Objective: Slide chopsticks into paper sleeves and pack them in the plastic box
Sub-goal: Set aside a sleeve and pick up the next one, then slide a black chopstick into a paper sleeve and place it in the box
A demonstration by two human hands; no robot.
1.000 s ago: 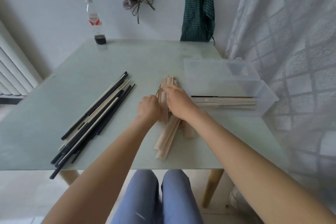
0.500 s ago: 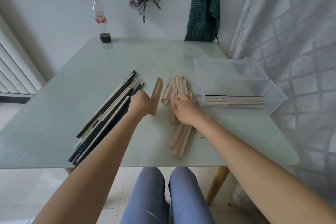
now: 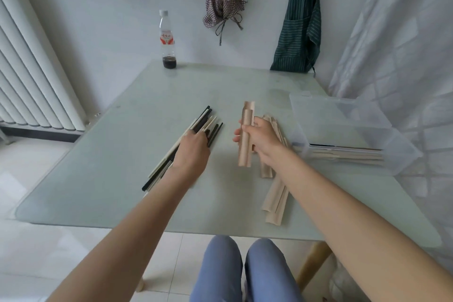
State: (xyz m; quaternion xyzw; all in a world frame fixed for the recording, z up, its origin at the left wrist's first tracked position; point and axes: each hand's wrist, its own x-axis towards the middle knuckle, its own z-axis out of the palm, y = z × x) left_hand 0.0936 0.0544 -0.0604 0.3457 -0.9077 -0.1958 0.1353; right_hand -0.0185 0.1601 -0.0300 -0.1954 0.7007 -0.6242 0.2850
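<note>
The paper sleeve [image 3: 246,137] stands nearly upright in the right hand [image 3: 261,141], lifted off the worktop [image 3: 127,135] near its middle. The fingers curl round its mid-length with the thumb behind, so the grip is clamped on the sleeve and both ends stay free. Its top end looks to be the opening, turned away from the person; held this way it seems ready to take a pair fed in from the left.

The left hand [image 3: 193,152] lies over the pile of chopsticks [image 3: 196,127], black and pale ones mixed, which runs slantwise from near the front edge toward the worktop's middle. The fingertips reach down among the sticks; whether they have pinched any yet I cannot tell, since the back of the hand hides them. Likely it is picking out a pair.

Just right of the held sleeve, the spare sleeves [image 3: 274,193] lie in a loose heap running toward the front edge, within easy reach of the right hand.

The clear plastic box [image 3: 402,152] sits at the right edge, its lid [image 3: 326,110] leaning open at the back. Inside, a few sleeved pairs [image 3: 343,153] lie lengthwise along the bottom, with plenty of room above them.

A bottle [image 3: 168,39] with a little dark liquid stands at the far edge.
</note>
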